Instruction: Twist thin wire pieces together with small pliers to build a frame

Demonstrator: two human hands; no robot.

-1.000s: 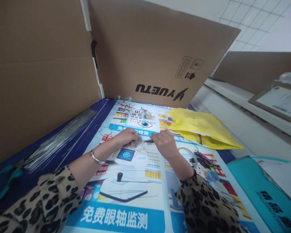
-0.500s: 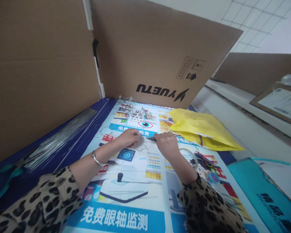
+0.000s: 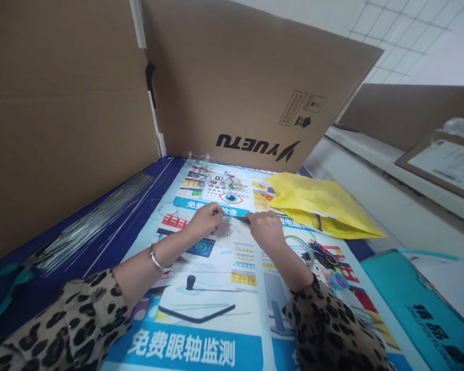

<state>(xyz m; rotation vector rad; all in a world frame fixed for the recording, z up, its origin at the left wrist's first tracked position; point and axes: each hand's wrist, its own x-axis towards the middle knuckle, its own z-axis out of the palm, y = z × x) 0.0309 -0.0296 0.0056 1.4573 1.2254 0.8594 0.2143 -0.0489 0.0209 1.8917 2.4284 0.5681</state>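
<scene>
My left hand [image 3: 204, 220] is pinched shut on a thin wire [image 3: 228, 234] over a printed poster [image 3: 201, 314] that covers the table. My right hand [image 3: 266, 229] is closed round a small dark tool [image 3: 242, 218] whose tip points left toward my left fingertips. The two hands sit a few centimetres apart. A loose tangle of fine wire lies on the poster just below and between them. Both forearms wear leopard-print sleeves, and a silver bracelet [image 3: 154, 259] is on my left wrist.
A bundle of straight metal wires [image 3: 93, 219] lies at the left on blue cloth. A yellow bag [image 3: 320, 203] lies right of the hands, with coloured rubber bands [image 3: 322, 252] near it. Upright cardboard sheets [image 3: 235, 87] wall off the back and left. A teal bag [image 3: 421, 304] lies at the right.
My left hand has lifted slightly and shifted right, toward the tool. My right hand has barely moved.
</scene>
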